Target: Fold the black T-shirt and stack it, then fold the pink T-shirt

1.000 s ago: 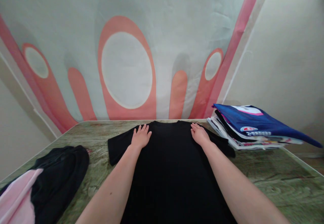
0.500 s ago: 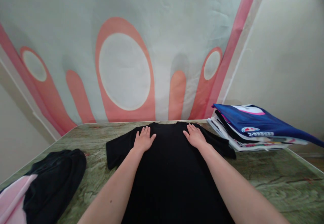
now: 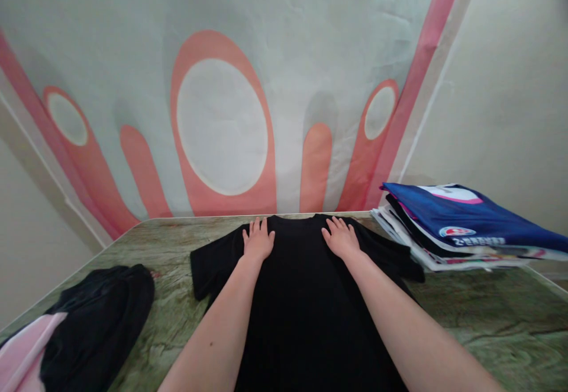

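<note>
A black T-shirt [image 3: 306, 309] lies spread out on the wooden-patterned table, its neckline at the far edge and its sleeves out to both sides. My left hand [image 3: 258, 240] rests flat on the shirt near the left shoulder, fingers spread. On the right shoulder area lies my right hand [image 3: 341, 238], palm down with its fingers stretched out. Neither hand grips the cloth. The shirt's lower end runs out of view at the bottom, and my forearms cover parts of its sides.
On the right stands a stack of folded clothes with a blue printed garment [image 3: 479, 214] on top, close to the right sleeve. A crumpled black and pink garment pile [image 3: 97, 321] lies at the left of the table [image 3: 168, 315]. Behind the table rises a wall with a pink-patterned covering [image 3: 222, 126].
The view has shifted slightly, so most things sit a little further right. Both hands stay flat on the shirt's shoulders; the left forearm has swung a little inward.
</note>
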`<state>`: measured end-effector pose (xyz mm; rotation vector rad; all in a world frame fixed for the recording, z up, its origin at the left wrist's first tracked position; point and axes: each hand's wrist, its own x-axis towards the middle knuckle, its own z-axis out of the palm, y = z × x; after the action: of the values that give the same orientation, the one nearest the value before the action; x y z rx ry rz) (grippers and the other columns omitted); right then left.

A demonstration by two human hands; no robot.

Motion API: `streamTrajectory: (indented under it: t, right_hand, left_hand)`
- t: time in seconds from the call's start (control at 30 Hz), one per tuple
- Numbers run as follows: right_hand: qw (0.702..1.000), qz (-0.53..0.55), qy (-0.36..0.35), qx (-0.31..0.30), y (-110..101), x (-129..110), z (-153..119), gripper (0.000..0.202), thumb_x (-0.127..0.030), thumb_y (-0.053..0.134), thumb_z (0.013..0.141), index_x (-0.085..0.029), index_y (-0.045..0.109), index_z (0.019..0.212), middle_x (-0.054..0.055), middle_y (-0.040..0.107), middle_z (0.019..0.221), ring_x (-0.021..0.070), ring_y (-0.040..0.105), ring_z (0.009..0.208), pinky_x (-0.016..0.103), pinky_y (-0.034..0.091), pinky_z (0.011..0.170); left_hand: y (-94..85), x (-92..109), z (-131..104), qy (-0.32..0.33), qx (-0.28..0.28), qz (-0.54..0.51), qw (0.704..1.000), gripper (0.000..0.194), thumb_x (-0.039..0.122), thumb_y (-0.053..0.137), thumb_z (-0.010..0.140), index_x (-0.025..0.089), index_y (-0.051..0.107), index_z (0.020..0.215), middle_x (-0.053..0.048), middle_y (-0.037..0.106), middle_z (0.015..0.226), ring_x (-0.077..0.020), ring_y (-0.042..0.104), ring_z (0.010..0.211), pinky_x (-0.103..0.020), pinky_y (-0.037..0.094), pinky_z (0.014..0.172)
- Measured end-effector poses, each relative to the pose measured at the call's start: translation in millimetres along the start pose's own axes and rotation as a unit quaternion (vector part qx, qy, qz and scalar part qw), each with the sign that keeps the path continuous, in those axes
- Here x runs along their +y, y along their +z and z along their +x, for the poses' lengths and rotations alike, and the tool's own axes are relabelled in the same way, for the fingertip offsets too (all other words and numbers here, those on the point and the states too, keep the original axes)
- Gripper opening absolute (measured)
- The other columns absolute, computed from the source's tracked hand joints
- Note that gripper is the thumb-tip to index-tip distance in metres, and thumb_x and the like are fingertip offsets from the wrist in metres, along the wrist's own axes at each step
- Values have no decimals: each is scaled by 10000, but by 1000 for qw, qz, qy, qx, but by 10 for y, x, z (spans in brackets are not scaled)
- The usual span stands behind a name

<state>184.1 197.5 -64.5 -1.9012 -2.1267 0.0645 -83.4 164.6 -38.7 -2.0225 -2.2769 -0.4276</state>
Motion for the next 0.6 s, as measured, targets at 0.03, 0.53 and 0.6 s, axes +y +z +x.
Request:
streamTrajectory:
  t: [0.03, 0.53, 0.6]
  right_hand:
    - [1000, 3, 3, 4, -10, 18, -8, 540, -416, 302, 951, -138, 410, 1402, 143, 322, 1496, 294, 237, 1382, 502, 171, 1095]
    - [979, 75, -189, -33, -135, -254, -152, 468, -407, 328, 969, -255, 381, 1408, 55, 379, 1479, 199, 276, 1376, 501, 151, 1114]
    - [981, 60, -177, -45, -133, -243, -138, 507, -436, 299, 969, -249, 330, 1439, 50, 333, 1505, 210, 226, 1397, 512, 129, 1118]
  left_hand:
    - [-17, -9, -7, 10, 24, -18, 1000, 513, 310, 384, 917, 168, 355, 1410, -130, 326, 1496, -298, 280, 1377, -544, 280, 1082]
    - [-17, 550, 38, 115, -58, 8, 992, 418, 318, 313, 957, 217, 485, 1325, -122, 459, 1414, -301, 377, 1319, -579, 269, 1056]
    - [13, 622, 38, 138, -55, 1, 989, 434, 342, 279, 969, 251, 456, 1355, -92, 427, 1444, -283, 345, 1342, -563, 231, 1083]
